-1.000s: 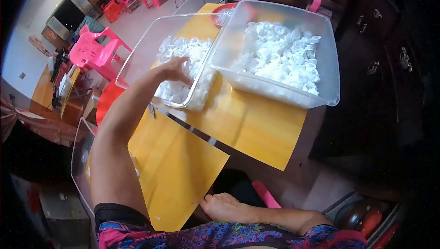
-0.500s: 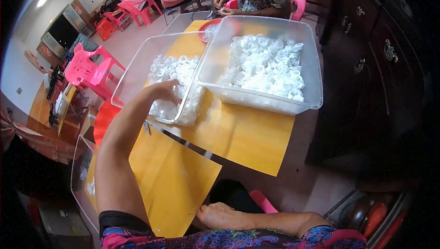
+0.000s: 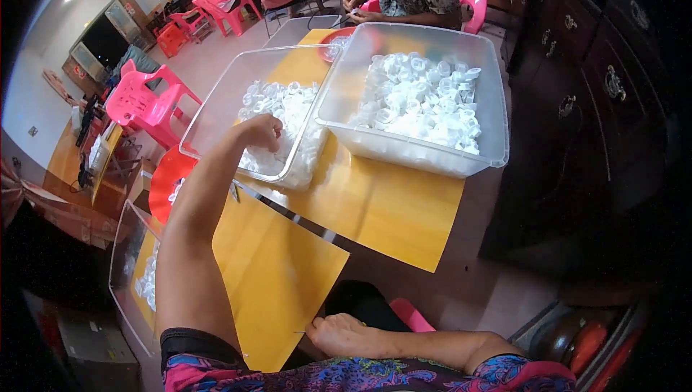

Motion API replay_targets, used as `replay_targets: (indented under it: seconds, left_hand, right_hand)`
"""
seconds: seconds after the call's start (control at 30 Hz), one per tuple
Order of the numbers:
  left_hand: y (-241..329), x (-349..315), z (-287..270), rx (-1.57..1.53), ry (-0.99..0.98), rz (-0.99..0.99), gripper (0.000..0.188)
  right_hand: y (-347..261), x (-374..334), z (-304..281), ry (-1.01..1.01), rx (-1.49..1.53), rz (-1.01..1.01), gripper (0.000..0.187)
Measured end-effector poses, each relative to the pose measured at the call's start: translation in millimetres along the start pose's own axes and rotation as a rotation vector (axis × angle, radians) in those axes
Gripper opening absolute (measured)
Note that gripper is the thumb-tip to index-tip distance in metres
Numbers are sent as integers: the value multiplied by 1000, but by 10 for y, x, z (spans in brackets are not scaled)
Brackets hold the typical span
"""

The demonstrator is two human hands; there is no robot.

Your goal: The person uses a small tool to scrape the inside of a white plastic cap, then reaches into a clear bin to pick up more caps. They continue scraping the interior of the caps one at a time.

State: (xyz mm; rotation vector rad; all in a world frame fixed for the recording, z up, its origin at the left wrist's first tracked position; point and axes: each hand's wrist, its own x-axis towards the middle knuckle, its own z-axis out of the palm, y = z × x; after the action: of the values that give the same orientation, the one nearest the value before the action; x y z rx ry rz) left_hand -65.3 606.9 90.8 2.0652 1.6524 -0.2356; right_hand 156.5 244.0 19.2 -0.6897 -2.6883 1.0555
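Observation:
My left hand (image 3: 261,133) is over the near part of a clear plastic bin (image 3: 216,103) filled partly with small white translucent plastic caps (image 3: 288,100). Its fingers are curled closed, and whatever they hold is hidden. My right hand (image 3: 340,334) rests low by my lap, at the near edge of the yellow tabletop (image 3: 281,269). Its fingers are closed around a thin, needle-like tool (image 3: 299,332), whose tip pokes out to the left. A second, larger translucent bin (image 3: 432,152) to the right holds more of the white caps (image 3: 418,96).
A red bowl (image 3: 164,186) with a few white pieces sits left of my forearm, near another clear bin (image 3: 119,269). A narrow gap splits the yellow tabletops. Pink chairs (image 3: 144,103) and several seated people are farther back. Dark drawers (image 3: 577,103) stand at right.
My left hand has lifted slightly out of the caps, its fingers curling in. My right hand stays nearly still with the tool. The view has shifted slightly.

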Motion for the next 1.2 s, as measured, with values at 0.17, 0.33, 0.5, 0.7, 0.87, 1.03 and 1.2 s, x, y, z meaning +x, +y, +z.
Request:
replay_targets:
  seconds: [0.17, 0.33, 0.5, 0.7, 0.87, 1.03, 1.2]
  left_hand:
    - [-146, -56, -18, 4, 102, 49, 21]
    - [15, -280, -288, -157, 191, -10, 27]
    - [-260, -987, -540, 122, 563, 280, 24]
    - [310, -2413, 531, 44, 687, 367, 21]
    - [-215, -3180, 2104, -44, 737, 87, 12]
    - [-324, -3472, 2469, 119, 999, -40, 21]
    - [-424, -3631, 2628, 188, 1024, -162, 41]
  right_hand:
    - [73, 0, 160, 158, 50, -123, 16]
    - [-5, -103, 67, 143, -3, -72, 15]
    - [-4, -2, 89, 26, -124, -103, 11]
    - [-38, -37, -87, 55, -96, -106, 20]
    - [-145, 62, 54, 37, -103, -152, 16]
    - [-129, 28, 15, 36, -124, -116, 15]
    - [-149, -29, 100, 10, -200, -123, 15]
